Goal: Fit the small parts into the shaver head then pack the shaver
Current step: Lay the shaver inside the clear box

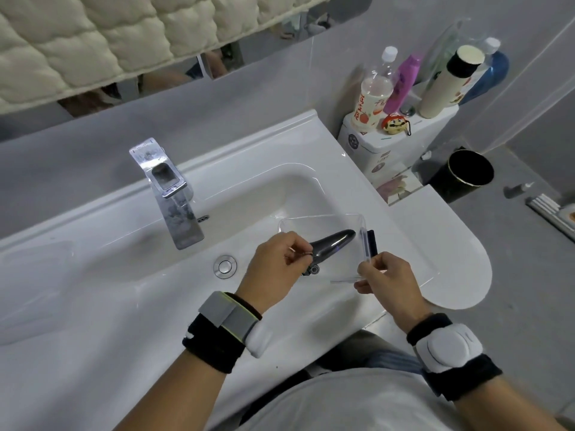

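Observation:
A dark grey shaver [334, 242] lies in a clear plastic case [323, 220] resting over the right side of the basin. Its head [312, 270] points toward me. My left hand [273, 269] pinches a small round metal part [303, 253] right beside the shaver's head end. My right hand [384, 279] grips the near right corner of the clear case. A small dark brush [371, 244] lies along the case's right wall.
A chrome tap [169, 194] stands at the back of the white sink [93, 275], with a drain plug [224, 266] in the basin. Bottles [373, 88] and a toy [393, 122] crowd the toilet tank at right. A black bin [465, 175] stands on the floor.

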`<move>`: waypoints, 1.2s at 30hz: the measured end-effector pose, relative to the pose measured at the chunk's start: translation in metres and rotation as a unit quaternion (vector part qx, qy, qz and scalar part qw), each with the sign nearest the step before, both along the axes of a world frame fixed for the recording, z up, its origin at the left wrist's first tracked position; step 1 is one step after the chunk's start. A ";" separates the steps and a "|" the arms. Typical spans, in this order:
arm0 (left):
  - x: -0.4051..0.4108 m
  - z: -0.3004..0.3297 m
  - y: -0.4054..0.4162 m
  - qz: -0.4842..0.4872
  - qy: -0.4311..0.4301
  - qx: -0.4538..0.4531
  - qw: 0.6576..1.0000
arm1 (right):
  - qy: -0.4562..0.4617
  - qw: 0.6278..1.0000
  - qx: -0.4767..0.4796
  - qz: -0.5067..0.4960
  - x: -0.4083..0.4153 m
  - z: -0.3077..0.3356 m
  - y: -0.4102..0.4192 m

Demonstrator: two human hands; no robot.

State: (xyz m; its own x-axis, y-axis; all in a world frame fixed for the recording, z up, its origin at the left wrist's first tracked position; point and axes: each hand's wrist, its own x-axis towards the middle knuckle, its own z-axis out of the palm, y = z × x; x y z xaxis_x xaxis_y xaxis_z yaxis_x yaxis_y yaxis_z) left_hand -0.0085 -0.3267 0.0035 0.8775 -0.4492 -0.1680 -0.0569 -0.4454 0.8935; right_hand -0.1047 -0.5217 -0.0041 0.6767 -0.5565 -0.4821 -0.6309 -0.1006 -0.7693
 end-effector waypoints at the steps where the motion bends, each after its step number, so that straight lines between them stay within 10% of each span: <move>1: 0.002 0.002 -0.005 -0.036 0.007 0.025 0.999 | -0.002 1.000 0.002 0.002 0.000 0.000 0.002; 9: 0.007 0.003 -0.025 -0.115 -0.011 0.089 0.989 | -0.019 1.000 0.022 0.001 -0.001 0.003 0.009; 16: 0.046 -0.020 0.023 0.235 0.005 0.004 0.972 | -0.035 0.998 0.025 -0.052 -0.002 0.006 -0.004; 23: 0.039 -0.106 0.042 -0.030 0.119 0.300 0.946 | -0.047 0.993 0.030 -0.104 -0.003 0.006 -0.025; 36: 0.049 -0.168 -0.011 -0.085 0.035 0.369 0.925 | -0.013 0.996 0.031 -0.088 -0.006 0.004 -0.046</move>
